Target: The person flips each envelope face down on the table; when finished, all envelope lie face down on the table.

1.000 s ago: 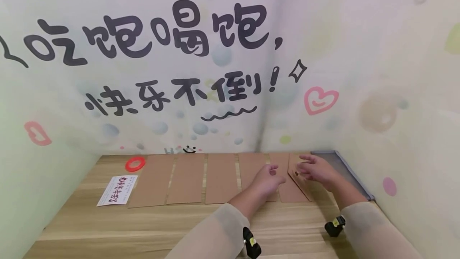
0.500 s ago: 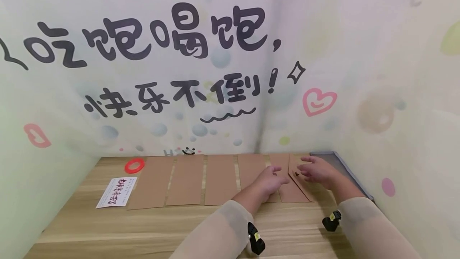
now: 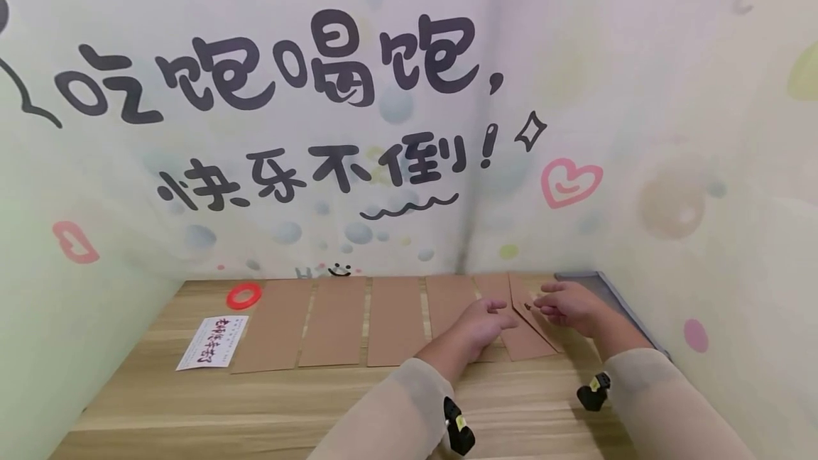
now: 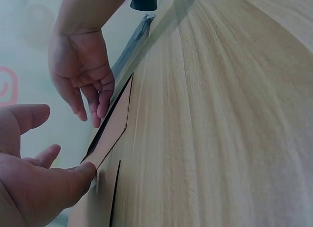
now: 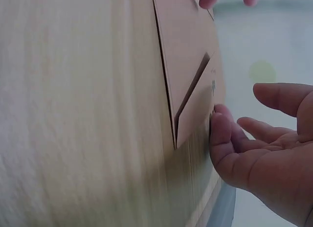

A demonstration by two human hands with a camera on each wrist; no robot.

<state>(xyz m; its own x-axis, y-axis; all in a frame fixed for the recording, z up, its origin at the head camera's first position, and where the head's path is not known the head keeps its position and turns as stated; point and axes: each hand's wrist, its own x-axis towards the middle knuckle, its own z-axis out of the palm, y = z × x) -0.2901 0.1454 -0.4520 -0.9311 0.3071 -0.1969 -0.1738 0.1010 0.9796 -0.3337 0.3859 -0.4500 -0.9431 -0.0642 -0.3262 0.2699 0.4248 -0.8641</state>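
Note:
A brown paper envelope (image 3: 525, 338) lies at the right end of a row, slightly askew, its slanted flap (image 5: 195, 107) on the right side bearing a small dark print. My left hand (image 3: 481, 325) is at the envelope's left part; in the left wrist view its thumb (image 4: 80, 175) touches the near edge, the other fingers loosely spread. My right hand (image 3: 569, 307) is beside the flap, fingers bent a little. In the right wrist view its fingertips (image 5: 220, 122) lie by the flap's outer edge; whether they press it I cannot tell.
Several matching brown envelopes (image 3: 329, 321) lie side by side to the left. Beyond them are a red ring (image 3: 244, 296) and a white card (image 3: 212, 343) with red writing. A grey flat item (image 3: 603, 289) lies at the back right, near the printed wall (image 3: 409, 240).
The rightmost envelope has turned slightly, its near end shifting right and its far end left. Both hands stay near the same places. The head view has shifted a little.

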